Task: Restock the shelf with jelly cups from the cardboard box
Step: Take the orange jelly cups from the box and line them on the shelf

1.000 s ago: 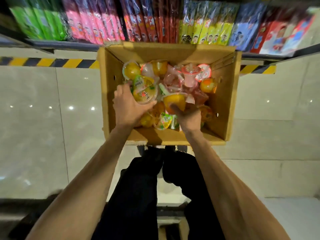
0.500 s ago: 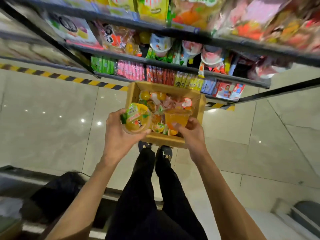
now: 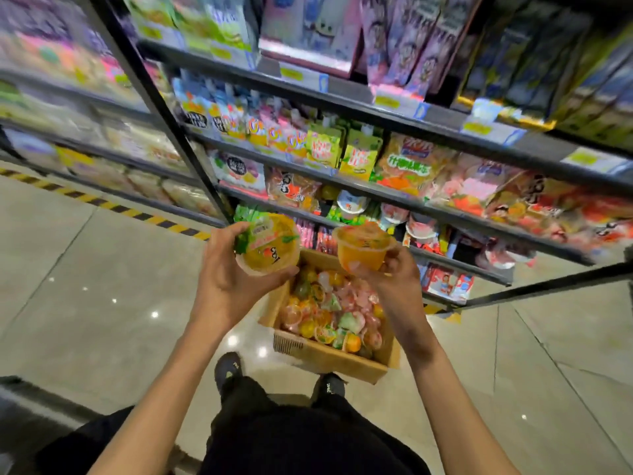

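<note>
While the person stands over the cardboard box (image 3: 329, 359), each hand holds one jelly cup above it, in front of the shelf (image 3: 455, 264). The left hand (image 3: 224, 286) holds a yellow jelly cup (image 3: 269, 243) from below and from the side: the grip is curled round the rim, with the thumb at the lower right edge and the fingers at the upper left edge. This cup is tilted so that its printed lid faces back toward the camera, and its axis from base to lid points up and toward the person; the print on the lid looks upside down. The right hand (image 3: 394, 282) holds an orange jelly cup (image 3: 363, 246) near its narrow base, the grip pinching it between the thumb and the curled fingers. This cup stands almost upright, wide rim and lid on top, base down, so its axis is close to vertical. The two cups are near each other but do not touch. The box is open on the floor (image 3: 85, 269) just before the black shoes (image 3: 227, 370), and it is full of loose jelly cups (image 3: 329, 313) in yellow, orange, pink and green, lying in all directions. On the shelf behind the hands a few cups with white lids (image 3: 352, 202) stand among bags of sweets; these are blurred. A yellow and black stripe (image 3: 102, 204) runs along the floor at the foot of the shelves on the left.
</note>
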